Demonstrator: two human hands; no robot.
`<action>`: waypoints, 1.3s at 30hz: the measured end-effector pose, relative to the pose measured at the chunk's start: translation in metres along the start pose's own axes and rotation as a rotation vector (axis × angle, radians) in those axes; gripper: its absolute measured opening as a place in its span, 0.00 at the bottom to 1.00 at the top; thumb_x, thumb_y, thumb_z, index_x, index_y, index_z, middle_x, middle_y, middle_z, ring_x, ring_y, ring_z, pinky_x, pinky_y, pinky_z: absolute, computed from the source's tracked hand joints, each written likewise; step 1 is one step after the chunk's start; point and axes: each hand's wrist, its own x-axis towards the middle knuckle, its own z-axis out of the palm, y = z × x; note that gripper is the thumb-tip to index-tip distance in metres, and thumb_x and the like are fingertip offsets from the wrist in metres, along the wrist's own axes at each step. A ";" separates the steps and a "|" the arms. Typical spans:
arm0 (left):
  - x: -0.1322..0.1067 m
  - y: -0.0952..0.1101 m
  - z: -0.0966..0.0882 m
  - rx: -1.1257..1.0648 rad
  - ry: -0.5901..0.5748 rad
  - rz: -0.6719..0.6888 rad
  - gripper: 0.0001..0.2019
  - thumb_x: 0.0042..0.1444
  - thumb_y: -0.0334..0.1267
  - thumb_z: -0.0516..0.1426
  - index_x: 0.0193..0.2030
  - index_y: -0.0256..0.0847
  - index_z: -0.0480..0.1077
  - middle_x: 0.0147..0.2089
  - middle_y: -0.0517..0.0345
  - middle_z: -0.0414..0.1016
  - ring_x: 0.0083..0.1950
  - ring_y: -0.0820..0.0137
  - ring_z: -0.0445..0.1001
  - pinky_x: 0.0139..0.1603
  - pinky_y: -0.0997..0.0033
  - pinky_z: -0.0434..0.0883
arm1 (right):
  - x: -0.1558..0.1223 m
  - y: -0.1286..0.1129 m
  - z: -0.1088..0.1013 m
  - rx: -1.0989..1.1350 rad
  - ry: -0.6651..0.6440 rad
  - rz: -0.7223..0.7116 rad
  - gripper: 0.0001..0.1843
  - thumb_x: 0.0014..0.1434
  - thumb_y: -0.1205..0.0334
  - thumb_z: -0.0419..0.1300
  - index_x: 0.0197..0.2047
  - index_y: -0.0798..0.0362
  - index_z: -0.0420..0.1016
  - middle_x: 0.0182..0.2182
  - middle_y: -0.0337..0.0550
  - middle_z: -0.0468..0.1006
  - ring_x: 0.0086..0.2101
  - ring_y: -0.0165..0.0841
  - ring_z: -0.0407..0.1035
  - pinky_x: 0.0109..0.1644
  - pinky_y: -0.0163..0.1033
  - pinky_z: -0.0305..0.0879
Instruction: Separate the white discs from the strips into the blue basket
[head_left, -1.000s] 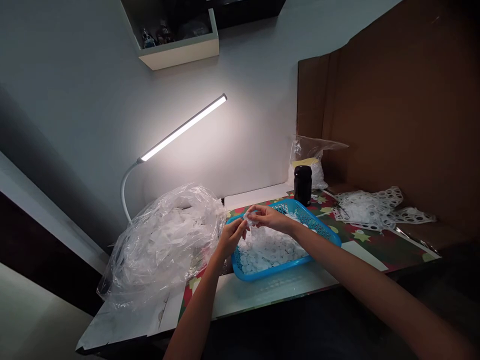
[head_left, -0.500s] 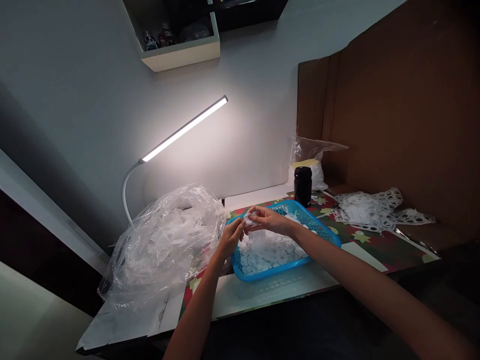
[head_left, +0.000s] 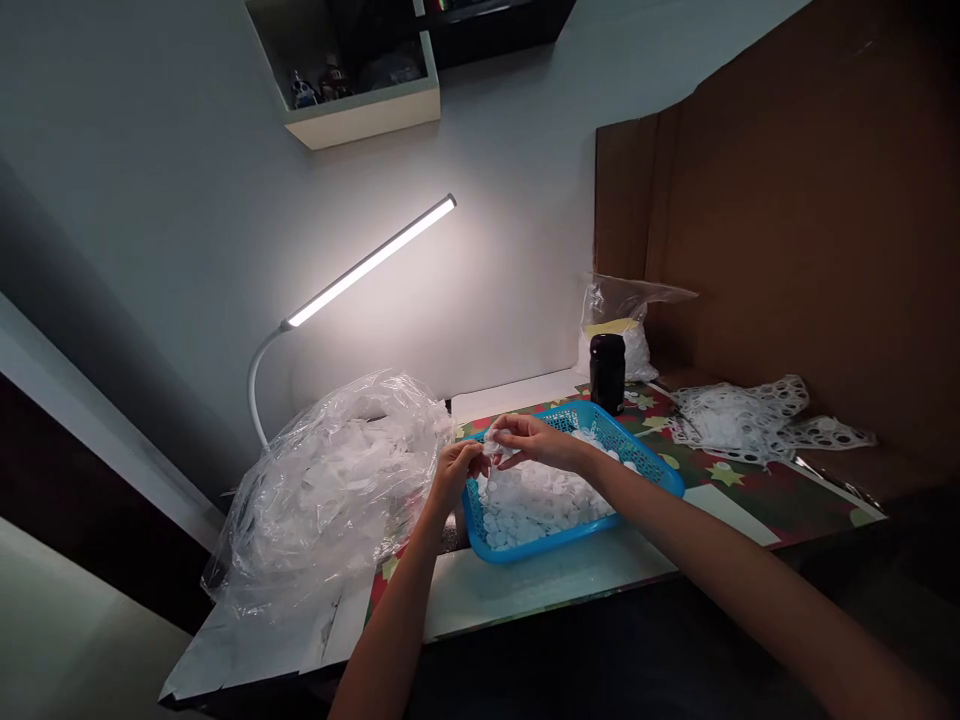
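Observation:
My left hand [head_left: 454, 477] and my right hand [head_left: 536, 442] meet above the near-left part of a blue plastic basket [head_left: 559, 540]. Between their fingertips they pinch a small white piece [head_left: 494, 447], perhaps plastic film. The basket holds a heap of small white discs [head_left: 544, 507], partly hidden under my hands. A transparent plastic bag stuffed with white scraps [head_left: 334, 490] lies against the basket's left side, close to my left hand.
A dark bottle [head_left: 607, 373] and a plastic bag of white material [head_left: 619, 335] stand behind the basket. A white perforated sheet [head_left: 739, 422] lies to the right on a star-patterned table cover [head_left: 757, 505]. A desk lamp [head_left: 371, 262] and a cardboard wall [head_left: 795, 230] rise behind.
The whole view has drifted slightly with my head. My hands remain together over the basket, with the white piece between their fingertips.

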 end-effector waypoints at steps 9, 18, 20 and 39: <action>-0.002 -0.002 0.005 0.073 0.033 0.035 0.12 0.63 0.42 0.53 0.46 0.34 0.69 0.41 0.55 0.73 0.36 0.71 0.74 0.37 0.67 0.74 | 0.001 0.006 -0.004 -0.022 0.075 -0.007 0.10 0.64 0.61 0.57 0.46 0.58 0.70 0.39 0.43 0.75 0.35 0.31 0.72 0.38 0.41 0.72; -0.006 0.005 0.009 0.131 -0.013 0.086 0.12 0.63 0.42 0.53 0.44 0.34 0.69 0.39 0.55 0.73 0.34 0.72 0.73 0.35 0.68 0.74 | 0.004 0.014 -0.010 -0.086 0.072 0.022 0.09 0.63 0.62 0.58 0.43 0.58 0.72 0.39 0.43 0.75 0.36 0.32 0.72 0.39 0.41 0.72; -0.006 0.006 0.010 0.132 -0.026 0.091 0.12 0.63 0.42 0.53 0.44 0.34 0.69 0.39 0.55 0.73 0.34 0.72 0.73 0.35 0.68 0.74 | 0.006 0.016 -0.011 -0.086 0.106 0.001 0.09 0.63 0.62 0.58 0.44 0.58 0.71 0.40 0.43 0.75 0.37 0.32 0.72 0.40 0.42 0.72; -0.008 0.007 0.011 0.090 -0.057 0.093 0.12 0.63 0.42 0.53 0.45 0.34 0.69 0.39 0.55 0.73 0.34 0.72 0.73 0.34 0.69 0.73 | 0.004 0.013 -0.007 -0.081 0.107 -0.041 0.09 0.63 0.62 0.58 0.44 0.58 0.72 0.40 0.43 0.75 0.38 0.33 0.72 0.41 0.43 0.71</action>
